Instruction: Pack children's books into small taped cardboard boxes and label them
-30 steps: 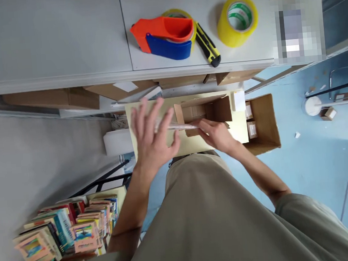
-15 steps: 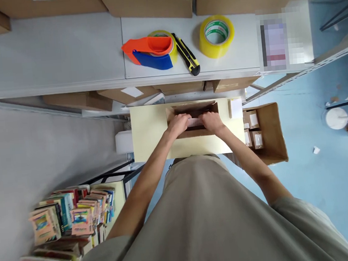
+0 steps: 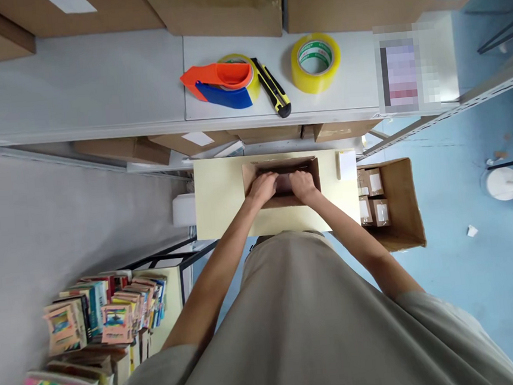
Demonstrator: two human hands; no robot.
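Both sets of fingers are curled down into the open top of a small cardboard box (image 3: 281, 181), pressing on a pale flat item (image 3: 284, 182) that lies between them inside it; whether they pinch it or only rest on it cannot be told. The left hand (image 3: 262, 187) sits at the box's left half, the right hand (image 3: 303, 184) at its right, knuckles nearly touching over the middle. The box stands on a cream board (image 3: 221, 198), towards its far edge, with a small white pad (image 3: 346, 164) at the board's right end. Just beside the board on the right, an open carton (image 3: 399, 204) on the blue floor holds several small brown parcels with white labels (image 3: 372, 197). Farther out, on the grey shelf (image 3: 95, 93), lie an orange and blue tape dispenser (image 3: 220, 83), a yellow and black utility knife (image 3: 272, 88) touching it, and a roll of yellow tape (image 3: 316, 61) set apart to the right. At lower left a crate of colourful books (image 3: 101, 320) stands upright in rows.
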